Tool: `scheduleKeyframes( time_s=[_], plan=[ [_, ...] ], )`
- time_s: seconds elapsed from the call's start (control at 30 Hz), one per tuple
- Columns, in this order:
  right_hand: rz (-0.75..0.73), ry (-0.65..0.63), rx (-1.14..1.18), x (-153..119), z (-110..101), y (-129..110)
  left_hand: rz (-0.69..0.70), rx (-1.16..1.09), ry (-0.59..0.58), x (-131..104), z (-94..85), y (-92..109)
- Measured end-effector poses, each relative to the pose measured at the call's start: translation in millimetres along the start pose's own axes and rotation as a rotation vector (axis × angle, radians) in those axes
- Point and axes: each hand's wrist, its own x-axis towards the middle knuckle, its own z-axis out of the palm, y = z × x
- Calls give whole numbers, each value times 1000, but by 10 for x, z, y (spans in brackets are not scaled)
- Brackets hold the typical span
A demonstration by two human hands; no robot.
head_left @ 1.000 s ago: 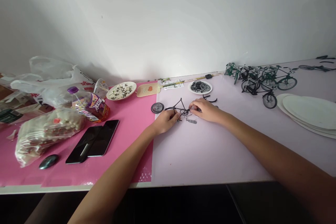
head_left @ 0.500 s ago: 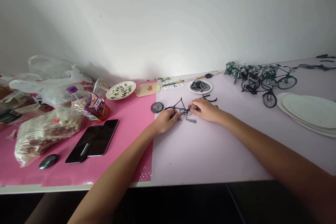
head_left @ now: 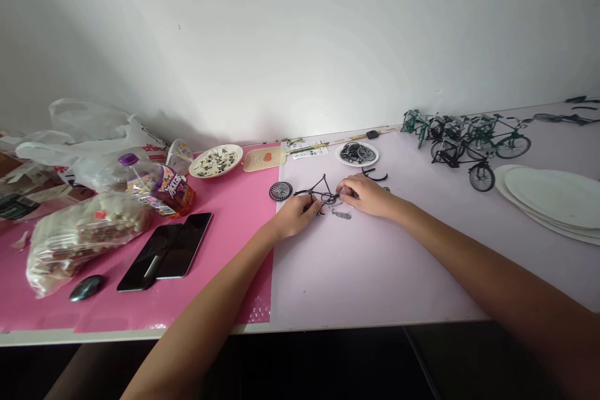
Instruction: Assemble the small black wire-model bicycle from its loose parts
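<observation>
A small black bicycle frame (head_left: 319,186) lies between my hands on the pale sheet. My left hand (head_left: 298,215) is closed on the frame's near left part. At the frame's right end, my right hand (head_left: 360,192) has its fingers pinched together at a small dark part; how much of it they hold is hidden. A loose spoked wheel (head_left: 280,191) lies left of the frame. Just below my right fingertips is a small grey part (head_left: 342,215). Curved black pieces (head_left: 375,175) lie behind my right hand.
Behind stands a plate of wheels (head_left: 357,154). Assembled model bicycles (head_left: 469,144) and stacked white plates (head_left: 553,197) are at the right. On the pink sheet (head_left: 225,250) are phones (head_left: 182,247), a bottle (head_left: 162,190), a plastic bag (head_left: 79,231) and a plate of white pieces (head_left: 216,161).
</observation>
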Motion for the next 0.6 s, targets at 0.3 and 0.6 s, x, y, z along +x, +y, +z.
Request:
scheduleKeyframes(
  time_s=[0.3,0.6],
  plan=[
    [-7,10,21,-5,-4,-19,-1,1,-7,-4,-1,-2],
    [-5,10,17,-6,-7,-23,6,4,-7,-2,2,-12]
  ],
)
